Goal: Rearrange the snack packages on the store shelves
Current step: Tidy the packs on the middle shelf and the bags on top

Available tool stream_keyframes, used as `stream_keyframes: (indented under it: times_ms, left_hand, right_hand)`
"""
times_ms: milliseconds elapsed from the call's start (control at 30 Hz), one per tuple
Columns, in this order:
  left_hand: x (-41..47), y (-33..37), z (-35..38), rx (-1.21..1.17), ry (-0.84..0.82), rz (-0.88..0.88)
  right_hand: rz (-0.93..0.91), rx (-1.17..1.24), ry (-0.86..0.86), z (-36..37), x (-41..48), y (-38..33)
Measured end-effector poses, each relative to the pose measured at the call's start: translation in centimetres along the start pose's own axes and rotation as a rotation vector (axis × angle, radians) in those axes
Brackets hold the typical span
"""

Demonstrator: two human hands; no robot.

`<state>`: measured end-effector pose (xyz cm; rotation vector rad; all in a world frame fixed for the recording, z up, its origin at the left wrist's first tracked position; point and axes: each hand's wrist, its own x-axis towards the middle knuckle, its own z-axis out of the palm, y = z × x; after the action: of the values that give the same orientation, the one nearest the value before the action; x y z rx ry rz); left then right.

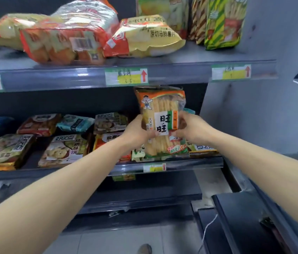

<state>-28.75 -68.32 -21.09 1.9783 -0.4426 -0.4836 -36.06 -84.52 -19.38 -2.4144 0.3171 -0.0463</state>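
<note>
Work on the shelves looks to us only partly done; our left hand [137, 133] and right hand [193, 131] each grip a side of one cracker pack [162, 114], thumbs curled onto its front, so both are clamped on it; the pack stands upright at the right end of the middle shelf [195, 161], its lower edge down among the packs lying there, and we cannot tell whether it rests on them or hangs just above; we judge it not yet let go. Left of it, cookie bags [63, 149] lie flat in rough rows, which reads as fairly settled; on the top shelf [181, 70] the big bags [62, 39] and a chip bag [150, 37] sprawl on their sides, touching, while a striped bag [225, 22] stands upright at the right. We reckon this pack needs seating, and the top shelf probably needs tidying after that.
</note>
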Motion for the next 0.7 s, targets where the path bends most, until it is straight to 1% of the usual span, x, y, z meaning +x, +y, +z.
stream_keyframes:
  times_ms: [67,200,300,367,400,467,500,633,700]
  left_hand:
    - [2.6,-0.4,0.5,-0.055,0.021,0.019]
    - [7.5,-2.0,1.2,-0.155,0.073,0.039]
    - [10.4,-3.9,1.8,-0.17,0.086,0.028]
    - [12.2,-5.5,1.8,-0.097,0.121,0.004]
    - [13.1,-6.3,1.8,-0.015,0.148,-0.021]
    - [14.7,-8.0,1.5,0.187,0.192,-0.119]
    - [15.3,-8.7,1.4,0.241,0.2,-0.171]
    - [17.1,-10.4,1.8,0.199,0.191,-0.262]
    - [17.7,-10.7,2.2,0.205,0.19,-0.274]
  right_hand:
    - [0.03,0.023,0.071,0.4,2.1,0.9]
    - [0.004,0.034,0.228,1.4,6.8,2.7]
    - [0.05,0.001,0.28,2.6,9.9,4.1]
    - [0.081,-0.025,0.294,3.3,11.5,4.9]
    - [0.096,-0.015,0.311,3.6,12.1,5.4]
    - [0.131,0.053,0.35,4.2,13.3,6.4]
    - [0.142,0.084,0.365,4.6,13.8,6.9]
    - [0.154,0.085,0.414,5.7,15.2,8.1]
    - [0.146,0.133,0.446,6.2,15.7,8.5]
